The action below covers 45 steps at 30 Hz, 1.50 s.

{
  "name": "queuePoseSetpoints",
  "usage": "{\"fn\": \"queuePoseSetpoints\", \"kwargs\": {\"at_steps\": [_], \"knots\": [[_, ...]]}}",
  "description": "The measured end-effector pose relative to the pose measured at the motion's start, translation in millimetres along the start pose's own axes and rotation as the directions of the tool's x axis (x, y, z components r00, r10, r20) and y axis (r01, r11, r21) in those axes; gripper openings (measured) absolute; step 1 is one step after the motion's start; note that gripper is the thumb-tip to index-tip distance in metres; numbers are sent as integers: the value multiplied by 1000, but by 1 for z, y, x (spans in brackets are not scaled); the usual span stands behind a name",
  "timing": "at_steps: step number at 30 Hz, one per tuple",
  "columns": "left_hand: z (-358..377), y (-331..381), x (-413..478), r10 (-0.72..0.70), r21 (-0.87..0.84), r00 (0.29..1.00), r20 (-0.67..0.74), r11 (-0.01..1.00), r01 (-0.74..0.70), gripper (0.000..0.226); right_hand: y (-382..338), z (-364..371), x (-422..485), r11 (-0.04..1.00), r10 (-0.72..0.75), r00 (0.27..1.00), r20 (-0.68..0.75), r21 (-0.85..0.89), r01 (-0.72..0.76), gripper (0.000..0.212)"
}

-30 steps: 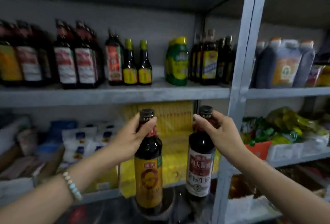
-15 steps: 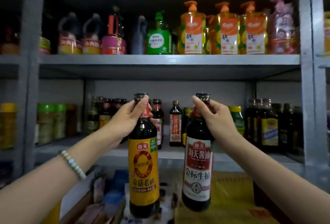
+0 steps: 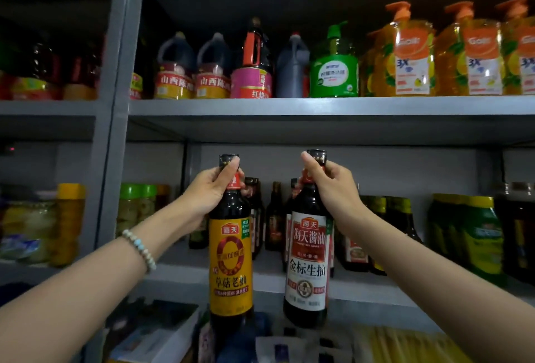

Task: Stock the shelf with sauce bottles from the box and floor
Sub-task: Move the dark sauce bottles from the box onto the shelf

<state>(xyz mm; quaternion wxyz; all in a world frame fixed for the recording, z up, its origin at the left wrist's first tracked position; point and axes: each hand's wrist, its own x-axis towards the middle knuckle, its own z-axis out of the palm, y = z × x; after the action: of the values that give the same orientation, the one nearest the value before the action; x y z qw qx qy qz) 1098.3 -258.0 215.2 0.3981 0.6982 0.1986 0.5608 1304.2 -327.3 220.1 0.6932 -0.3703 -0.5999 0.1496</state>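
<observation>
We face grey metal racking in a dim room, and its sauce shelf (image 3: 179, 273) is our mark for everything else. At the back of that shelf stand small dark bottles (image 3: 273, 218) of sauce, upright and close together. At its left end are green-lidded jars (image 3: 136, 209), their pale contents too blurred to name. In front of the sauce shelf we hold two tall glass bottles upright and apart from each other, both full of dark liquid. Our left hand (image 3: 208, 192) is wrapped round the neck of the yellow-label bottle (image 3: 231, 270), thumb up by the cap. Our right hand (image 3: 333, 186) is curled round the neck of the white-label bottle (image 3: 308, 261). Their bases show lower than the shelf's front edge. A bead bracelet (image 3: 139, 249) circles the left wrist. On the board above the sauce shelf stand handled jugs (image 3: 175, 70) of dark liquid, a green pump bottle (image 3: 334, 70), and orange pump bottles (image 3: 405, 53) filled with orange liquid.
</observation>
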Motion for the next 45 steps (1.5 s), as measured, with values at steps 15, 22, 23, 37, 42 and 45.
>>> {"fn": "queuePoseSetpoints", "kwargs": {"at_steps": [15, 22, 23, 37, 42, 45], "knots": [[-93, -94, 132, -19, 21, 998, 51, 1000, 18, 48, 114, 107, 104, 996, -46, 985, -168, -87, 32, 29], [-104, -130, 147, -77, 63, 996, 38, 995, 75, 24, 149, 128, 110, 988, 70, 985, -155, -128, -90, 69], [-105, -133, 148, -85, 63, 996, 41, 995, 82, 23, 152, 130, 109, 988, 74, 986, -150, -123, -93, 75], [-98, -159, 157, -68, 107, 990, 125, 993, 55, 39, 180, 138, 118, 986, 106, 985, -135, -112, -121, 75], [-97, -157, 144, -42, 110, 995, 87, 993, 32, 38, 178, 133, 111, 986, 82, 994, -69, -138, -91, 42], [-101, -173, 125, -31, 202, 999, 43, 979, 21, 76, 186, 122, 95, 976, 156, 987, 45, -157, -147, 26]]}}
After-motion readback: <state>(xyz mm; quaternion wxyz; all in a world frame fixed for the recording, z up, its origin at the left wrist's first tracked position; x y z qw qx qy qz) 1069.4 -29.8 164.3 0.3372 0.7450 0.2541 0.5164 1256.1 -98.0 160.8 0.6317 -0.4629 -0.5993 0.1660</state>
